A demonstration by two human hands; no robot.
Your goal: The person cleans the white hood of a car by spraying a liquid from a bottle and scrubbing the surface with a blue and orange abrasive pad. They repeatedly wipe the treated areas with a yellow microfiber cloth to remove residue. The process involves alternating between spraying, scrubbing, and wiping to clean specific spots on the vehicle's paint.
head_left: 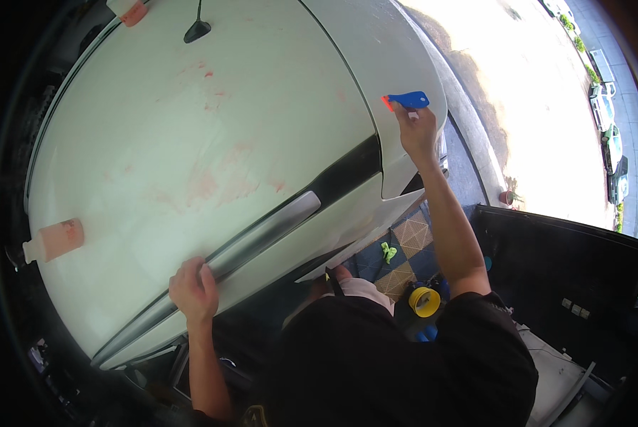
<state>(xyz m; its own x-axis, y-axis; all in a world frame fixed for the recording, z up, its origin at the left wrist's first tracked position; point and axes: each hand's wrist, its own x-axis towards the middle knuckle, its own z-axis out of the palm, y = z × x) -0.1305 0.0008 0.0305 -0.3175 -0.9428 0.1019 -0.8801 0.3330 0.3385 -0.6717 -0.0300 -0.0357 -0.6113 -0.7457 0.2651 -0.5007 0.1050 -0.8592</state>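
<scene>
Pinching the scraper over the car, my remote right hand sits well apart from the left hand, loosely open on the rail; scraper lying crosswise, blade leftward.

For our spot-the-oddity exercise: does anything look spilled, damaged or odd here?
Yes: pinkish-red smears are scattered across the white car roof, standing out against its pale surface. Whether they are residue or damage cannot be told.
</scene>
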